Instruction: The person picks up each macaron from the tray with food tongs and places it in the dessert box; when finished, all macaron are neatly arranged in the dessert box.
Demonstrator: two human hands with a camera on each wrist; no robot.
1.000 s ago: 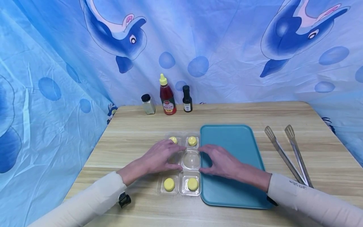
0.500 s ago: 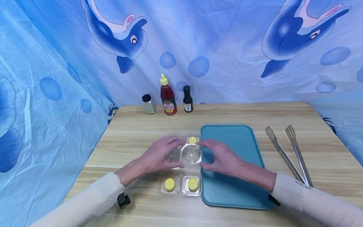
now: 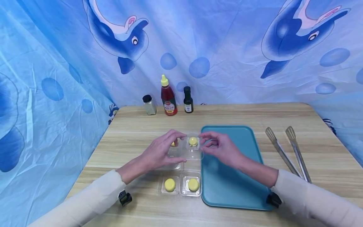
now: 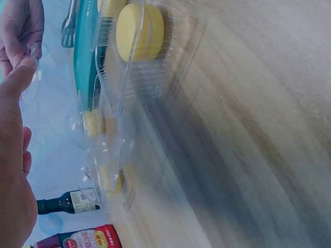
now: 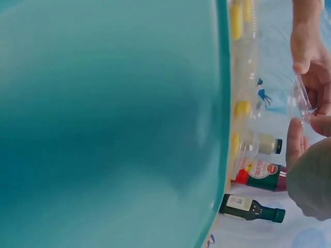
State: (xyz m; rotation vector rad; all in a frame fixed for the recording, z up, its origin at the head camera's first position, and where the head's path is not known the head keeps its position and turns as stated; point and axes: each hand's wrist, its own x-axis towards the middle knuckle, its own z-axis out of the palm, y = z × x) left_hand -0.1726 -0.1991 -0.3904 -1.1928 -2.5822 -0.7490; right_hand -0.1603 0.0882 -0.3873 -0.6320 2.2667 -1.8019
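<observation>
My left hand (image 3: 161, 148) holds a clear plastic lid (image 3: 193, 154) by its left side, thumb nearer me and fingers at the far edge. On the opposite side, my right hand (image 3: 219, 146) pinches the same lid. The right wrist view shows the lid (image 5: 300, 101) tilted between both hands, above the table. Beneath it and behind, a yellow macaron (image 3: 193, 141) sits in a clear box. Another macaron (image 3: 173, 143) at back left is partly covered by my left fingers. Nearer me, two clear boxes hold a left macaron (image 3: 169, 185) and a right macaron (image 3: 193, 184).
A teal tray (image 3: 232, 192) lies right of the boxes, under my right forearm. Metal tongs (image 3: 297, 151) rest farther right. At the back stand a shaker jar (image 3: 149, 107), a red sauce bottle (image 3: 169, 99) and a small dark bottle (image 3: 188, 100).
Both hands have moved away from me with the lid, toward the back right box. The lid has gone from flat to tilted, and the right fingers have drawn closer together.
</observation>
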